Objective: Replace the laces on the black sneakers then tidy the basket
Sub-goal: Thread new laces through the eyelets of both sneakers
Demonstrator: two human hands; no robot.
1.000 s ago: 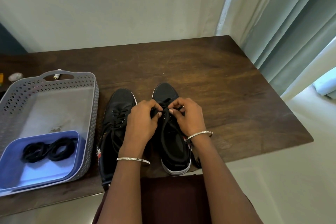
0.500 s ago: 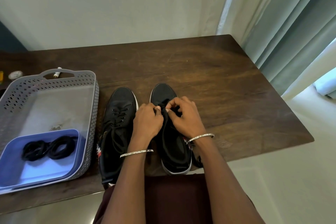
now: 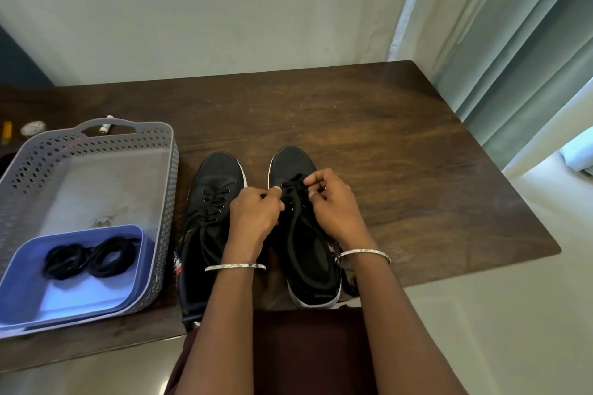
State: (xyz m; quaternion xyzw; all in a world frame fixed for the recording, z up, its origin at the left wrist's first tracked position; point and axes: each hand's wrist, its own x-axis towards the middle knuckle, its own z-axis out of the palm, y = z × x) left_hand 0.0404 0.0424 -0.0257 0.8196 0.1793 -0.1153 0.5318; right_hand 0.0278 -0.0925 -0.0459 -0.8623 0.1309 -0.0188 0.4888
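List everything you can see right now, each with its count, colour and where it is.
table: 1, dark brown wood, under everything
basket: 1, grey, table left
tub: 1, blue, basket's near end
coiled laces: 2, black, in tub
left sneaker: 1, black, laced, beside basket
right sneaker: 1, black, right of left sneaker
lace: 1, black, at right sneaker's toe-end eyelets
tube: 1, white, behind basket handle
round object: 1, whitish, table far left
curtain: 1, pale blue-green, right of table
bangles: 2, silver, one per wrist
left grip: 1, bare, pinches lace
right grip: 1, bare, pinches lace
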